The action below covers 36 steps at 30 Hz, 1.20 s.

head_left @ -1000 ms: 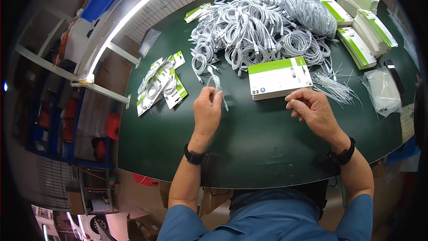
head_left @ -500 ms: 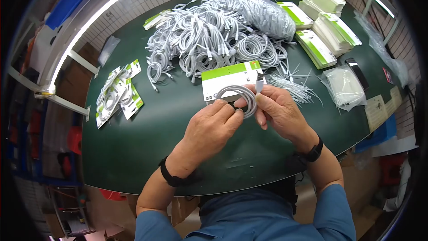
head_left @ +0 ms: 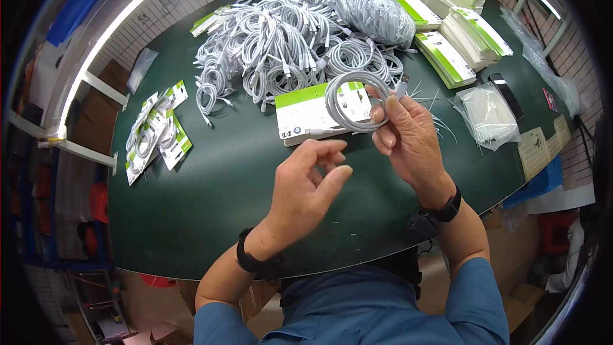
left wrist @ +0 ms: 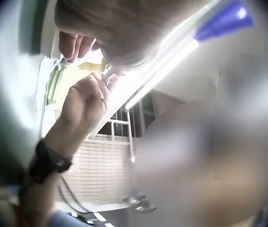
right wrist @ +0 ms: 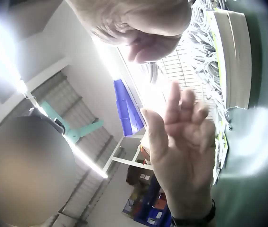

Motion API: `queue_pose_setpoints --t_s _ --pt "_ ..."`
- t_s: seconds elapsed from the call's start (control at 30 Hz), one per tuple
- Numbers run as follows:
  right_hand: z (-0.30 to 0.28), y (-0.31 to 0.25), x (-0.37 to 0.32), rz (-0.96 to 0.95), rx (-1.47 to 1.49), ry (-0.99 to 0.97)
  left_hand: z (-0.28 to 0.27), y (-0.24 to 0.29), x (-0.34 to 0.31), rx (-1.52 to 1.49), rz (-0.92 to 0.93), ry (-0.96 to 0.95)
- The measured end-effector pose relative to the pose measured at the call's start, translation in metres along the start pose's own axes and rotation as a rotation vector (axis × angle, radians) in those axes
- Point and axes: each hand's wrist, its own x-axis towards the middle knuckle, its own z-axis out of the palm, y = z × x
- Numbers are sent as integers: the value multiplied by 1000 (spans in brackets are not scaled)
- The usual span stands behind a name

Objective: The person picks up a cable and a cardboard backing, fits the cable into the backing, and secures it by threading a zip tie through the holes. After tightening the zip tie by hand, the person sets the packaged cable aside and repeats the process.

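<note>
In the head view my right hand [head_left: 415, 144] pinches a coiled grey cable [head_left: 331, 103] between thumb and fingers, its USB plug [head_left: 401, 84] pointing up past the fingertips. The loop hangs over the green and white card stack [head_left: 300, 115]. My left hand [head_left: 303, 188] is below the stack, fingers bent loosely and apart from the thumb, holding nothing. The right wrist view shows the left hand [right wrist: 186, 146] with its fingers spread, and the right hand [right wrist: 138, 21] close up. Both hands also appear in the left wrist view, where the cable is washed out by glare.
A big heap of coiled cables [head_left: 274, 45] and a bagged bundle [head_left: 367, 13] lie behind. Carded cables [head_left: 150, 137] rest at the left. Card stacks [head_left: 469, 38] stand back right, near a plastic bag [head_left: 488, 118] and a black object [head_left: 506, 96]. Loose white ties [head_left: 440, 124] lie behind the right hand.
The coil went from the left hand to the right, after both held it. The left hand has let go and drawn apart; the right has lifted the coil slightly away from it.
</note>
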Motion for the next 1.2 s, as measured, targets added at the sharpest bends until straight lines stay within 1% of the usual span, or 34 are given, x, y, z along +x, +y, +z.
queue_pose_setpoints --t_s 0.03,0.13,0.23,0.27,0.37,0.4,0.47,0.5,0.53,0.57,0.63,0.67,0.77,0.8,0.9,0.93,1.0,1.03,1.07,1.1,1.17,1.2 --pt "2 0 -2 -25 -9 -19 6 -4 1 -226 -200 -37" --pt "12 11 -10 -26 -92 -11 19 -18 8 -792 -347 48" --pt "27 25 -15 71 -151 36 22 -14 14 -910 -347 172" --pt "30 29 -16 80 -166 40 25 -9 16 -1000 -369 262" --pt "24 32 -16 111 -267 -33 18 -37 13 -1182 -276 261" --pt "22 33 -16 139 -250 -48 17 -26 17 -1193 -304 288" --pt "20 37 -15 197 -216 -75 9 -45 15 -1231 -262 176" --pt "20 38 -15 248 -176 -73 6 -42 16 -1250 -237 123" --pt "21 38 -15 301 -138 -74 9 -27 16 -1052 -377 300" --pt "22 38 -15 355 -99 -76 5 -30 15 -1103 -363 265" --pt "20 34 -14 401 -59 -129 -7 -36 11 -1202 -339 191" --pt "18 31 -13 424 -40 -158 -9 -36 10 -1168 -339 192" --pt "14 25 -8 522 -276 -262 -22 -39 9 -918 -427 93" --pt "15 24 -8 567 -330 -285 -21 -41 7 -804 -402 93" --pt "11 21 -5 571 -512 -399 -23 -37 6 -596 -440 -35" --pt "11 21 -4 556 -557 -442 -30 -42 5 -746 -450 -96" --pt "10 20 -2 519 -645 -529 -21 -34 5 -446 -402 -73" --pt "9 19 -1 535 -683 -558 -18 -31 5 -294 -377 -65" --pt "7 17 1 544 -724 -585 -22 -38 6 -230 -335 -111" --pt "7 16 2 553 -765 -609 -25 -38 7 -117 -334 -160" --pt "7 19 1 513 -838 -643 -27 -37 8 105 -334 -256" --pt "6 21 0 493 -874 -660 -25 -36 7 155 -324 -230"
